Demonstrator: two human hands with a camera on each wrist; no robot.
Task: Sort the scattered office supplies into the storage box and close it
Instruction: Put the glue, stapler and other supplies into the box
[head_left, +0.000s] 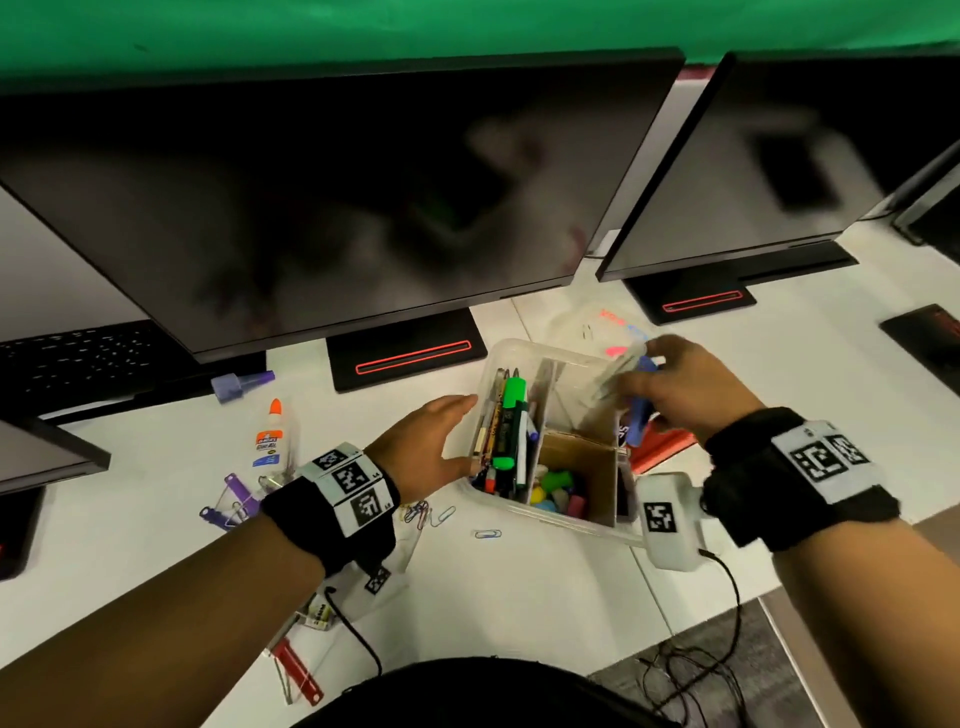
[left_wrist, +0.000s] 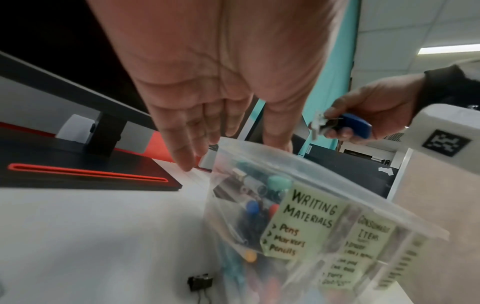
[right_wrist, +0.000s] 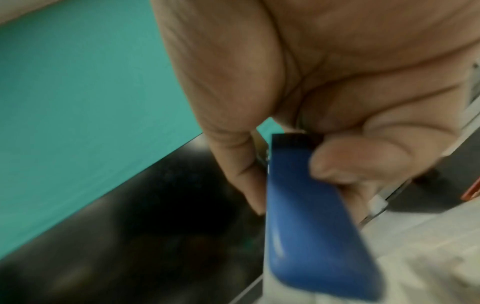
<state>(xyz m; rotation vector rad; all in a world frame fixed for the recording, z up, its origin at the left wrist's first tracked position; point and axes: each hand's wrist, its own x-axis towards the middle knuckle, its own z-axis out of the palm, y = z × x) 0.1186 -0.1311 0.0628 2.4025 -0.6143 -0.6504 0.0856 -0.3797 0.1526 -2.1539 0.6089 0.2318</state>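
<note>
The clear storage box (head_left: 566, 521) stands on the white desk, open, with cardboard dividers. Its left compartment holds pens and a green highlighter (head_left: 511, 415); a front compartment holds coloured erasers (head_left: 561, 491). My left hand (head_left: 436, 436) lies with straight fingers along the box's left wall and holds nothing; in the left wrist view its fingers (left_wrist: 187, 144) reach past the box's rim (left_wrist: 285, 156). My right hand (head_left: 675, 384) hovers over the box's back right corner and grips a blue stapler (head_left: 640, 415), pinched between thumb and fingers (right_wrist: 306, 216). The stapler (left_wrist: 348, 127) is above the rim.
A glue bottle (head_left: 270, 436), a purple cap (head_left: 241, 384), purple binder clips (head_left: 231, 501), paper clips (head_left: 431, 514) and a red clip (head_left: 296, 670) lie left of the box. A black binder clip (left_wrist: 200, 282) sits by its wall. Monitors (head_left: 337, 197) and the clear lid (head_left: 597, 322) stand behind.
</note>
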